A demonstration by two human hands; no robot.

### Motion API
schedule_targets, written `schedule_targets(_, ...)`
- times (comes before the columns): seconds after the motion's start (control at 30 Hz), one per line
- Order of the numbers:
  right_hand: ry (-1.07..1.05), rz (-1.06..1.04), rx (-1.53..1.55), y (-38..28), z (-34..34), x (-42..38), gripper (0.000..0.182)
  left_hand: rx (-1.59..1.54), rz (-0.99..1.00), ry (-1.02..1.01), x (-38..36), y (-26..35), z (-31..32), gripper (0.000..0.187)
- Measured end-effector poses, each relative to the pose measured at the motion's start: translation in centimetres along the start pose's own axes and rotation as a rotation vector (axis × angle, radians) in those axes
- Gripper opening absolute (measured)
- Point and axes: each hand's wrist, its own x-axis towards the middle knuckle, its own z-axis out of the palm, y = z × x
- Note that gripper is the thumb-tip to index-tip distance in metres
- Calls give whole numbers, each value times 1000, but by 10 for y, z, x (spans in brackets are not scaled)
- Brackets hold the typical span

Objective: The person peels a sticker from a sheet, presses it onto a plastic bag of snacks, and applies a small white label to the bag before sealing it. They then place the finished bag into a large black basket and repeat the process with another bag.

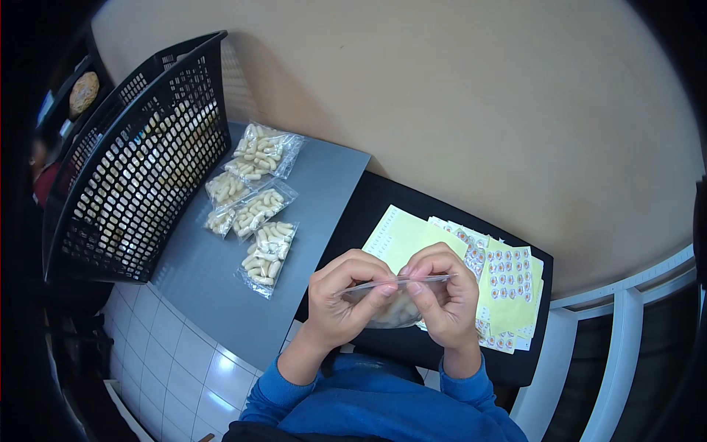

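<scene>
Both hands pinch the top edge of a clear plastic bag (396, 312) with pale, finger-shaped pieces inside. My left hand (340, 296) grips the left part of that edge between thumb and fingers, and my right hand (446, 298) does the same on the right. The thumbs sit close together near the middle of the edge. Fingers cover part of the bag, which hangs over the front of a black table (379, 195). Just beyond my hands lies a pale yellow sheet (398, 234), and by my right hand are several sheets of round stickers (510, 274).
Several filled clear bags (269, 253) lie on the grey table (221, 295) to the left. A large black perforated basket (74, 239) with pale pieces behind its holes stands at that table's far left. White railings (624, 346) are at the right, a beige wall (471, 110) behind.
</scene>
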Motion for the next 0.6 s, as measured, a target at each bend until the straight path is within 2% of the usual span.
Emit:
schedule_targets(0.2, 25, 35, 42, 2, 14, -1, 7, 78, 46, 50, -2, 3, -10, 10)
schedule_targets(0.33, 66, 77, 103, 2, 27, 0, 6, 91, -9, 92, -4, 5, -16, 9)
schedule_targets(0.6, 172, 52, 33, 7, 45, 4, 8, 15, -90, 101, 2, 2, -26, 8)
